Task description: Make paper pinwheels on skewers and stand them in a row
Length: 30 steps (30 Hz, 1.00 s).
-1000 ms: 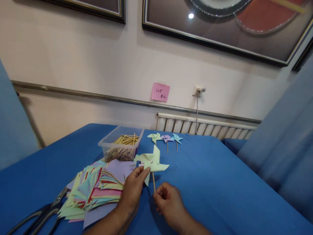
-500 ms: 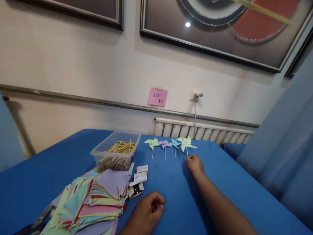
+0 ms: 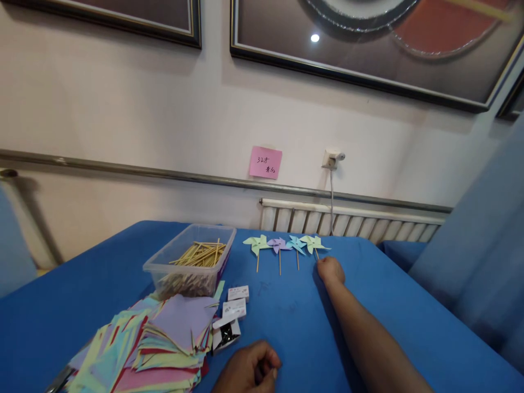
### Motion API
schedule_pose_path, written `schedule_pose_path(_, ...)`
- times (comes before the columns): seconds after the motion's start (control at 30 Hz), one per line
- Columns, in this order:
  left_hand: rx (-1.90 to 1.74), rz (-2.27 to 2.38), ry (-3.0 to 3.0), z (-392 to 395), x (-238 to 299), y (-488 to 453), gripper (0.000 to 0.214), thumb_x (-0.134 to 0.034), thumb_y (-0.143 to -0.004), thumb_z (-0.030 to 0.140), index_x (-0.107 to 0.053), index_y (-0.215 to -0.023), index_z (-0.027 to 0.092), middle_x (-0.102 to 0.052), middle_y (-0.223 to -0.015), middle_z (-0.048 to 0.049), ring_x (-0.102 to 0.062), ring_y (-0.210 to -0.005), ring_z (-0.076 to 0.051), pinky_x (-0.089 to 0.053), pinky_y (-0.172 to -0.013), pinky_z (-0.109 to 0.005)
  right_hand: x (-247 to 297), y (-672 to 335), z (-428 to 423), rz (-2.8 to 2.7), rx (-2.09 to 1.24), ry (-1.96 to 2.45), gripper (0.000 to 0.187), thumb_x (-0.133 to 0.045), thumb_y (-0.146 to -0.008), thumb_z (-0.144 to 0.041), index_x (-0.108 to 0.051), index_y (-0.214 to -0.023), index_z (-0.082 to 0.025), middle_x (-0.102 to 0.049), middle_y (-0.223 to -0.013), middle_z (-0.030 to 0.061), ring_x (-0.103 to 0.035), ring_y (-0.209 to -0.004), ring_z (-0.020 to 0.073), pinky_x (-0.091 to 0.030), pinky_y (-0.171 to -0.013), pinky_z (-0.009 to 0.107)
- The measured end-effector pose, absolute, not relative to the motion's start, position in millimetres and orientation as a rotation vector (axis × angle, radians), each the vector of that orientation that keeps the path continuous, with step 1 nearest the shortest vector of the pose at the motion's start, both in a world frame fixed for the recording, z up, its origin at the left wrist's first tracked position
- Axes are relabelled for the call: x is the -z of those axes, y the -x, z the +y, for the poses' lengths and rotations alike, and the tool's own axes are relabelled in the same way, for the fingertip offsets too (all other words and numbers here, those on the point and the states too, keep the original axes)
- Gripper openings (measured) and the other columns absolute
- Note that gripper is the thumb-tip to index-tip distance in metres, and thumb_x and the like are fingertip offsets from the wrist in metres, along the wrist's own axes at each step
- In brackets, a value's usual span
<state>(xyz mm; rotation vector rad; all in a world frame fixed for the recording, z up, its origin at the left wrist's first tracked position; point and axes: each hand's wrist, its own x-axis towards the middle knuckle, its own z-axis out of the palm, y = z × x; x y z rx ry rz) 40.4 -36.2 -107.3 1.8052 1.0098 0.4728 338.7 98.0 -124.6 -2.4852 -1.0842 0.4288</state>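
Observation:
At the far edge of the table, my right hand (image 3: 331, 271) grips the stick of a pale green paper pinwheel (image 3: 313, 245). The pinwheel is at the right end of a row. Beside it lie a light blue pinwheel (image 3: 296, 245), a purple pinwheel (image 3: 279, 245) and another pale green pinwheel (image 3: 257, 244), each on a thin wooden stick. My left hand (image 3: 250, 371) rests near the front of the table with its fingers curled in, and nothing shows in it. Closest to it is an open small white box (image 3: 227, 334) with dark shiny pieces inside.
Two more small white boxes (image 3: 234, 309) sit behind the open one. Left of them is a pile of coloured paper squares (image 3: 164, 349), with part of a metal tool (image 3: 61, 379) beside it. Behind stands a clear plastic tub (image 3: 158, 266) of wooden sticks. A blue cloth (image 3: 286, 327) covers the table.
My right hand has lowered the pale green pinwheel into line with the others and still grips its stick. The view has shifted slightly; my left hand stays curled near the front.

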Motion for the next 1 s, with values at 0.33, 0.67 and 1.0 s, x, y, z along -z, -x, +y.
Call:
schedule_pose_path(0.33, -0.474, 1.015, -1.852, -35.2, 107.3, -41.1, 0.015, -0.048, -0.069, 0.018, -0.061, -0.076, 0.018, -0.056, -0.068, 0.0012, -0.050, -0.063, -0.012, -0.038, -0.059, -0.021, 125.1, -335.3, 96.4, -1.075, -0.402, 2.502, 0.027, -0.052, -0.089, -0.031, -0.055, -0.112, -0.017, -0.057, -0.114, 0.0079, -0.059, -0.095, 0.0197, -0.050, -0.080, 0.040)
schedule_pose_path(0.67, -0.479, 1.005, -1.845, -36.4, 105.9, -40.7, 0.014, -0.050, -0.068, 0.018, -0.060, -0.077, 0.017, -0.057, -0.068, 0.0007, -0.050, -0.064, -0.013, -0.039, -0.060, -0.021, 127.8, -335.2, 95.6, -1.093, -0.370, 2.535, 0.028, -0.053, -0.089, -0.031, -0.054, -0.113, -0.016, -0.057, -0.114, 0.0080, -0.059, -0.095, 0.0203, -0.050, -0.080, 0.041)
schedule_pose_path(1.0, -0.467, 1.023, -1.883, -33.7, 111.1, -40.9, 0.014, -0.049, -0.069, 0.018, -0.061, -0.076, 0.018, -0.058, -0.068, 0.0009, -0.051, -0.064, -0.012, -0.039, -0.059, -0.020, 129.2, -335.4, 99.5, -1.081, -0.355, 2.568, 0.029, -0.053, -0.089, -0.031, -0.054, -0.113, -0.016, -0.057, -0.113, 0.0082, -0.059, -0.095, 0.0204, -0.050, -0.080, 0.041)
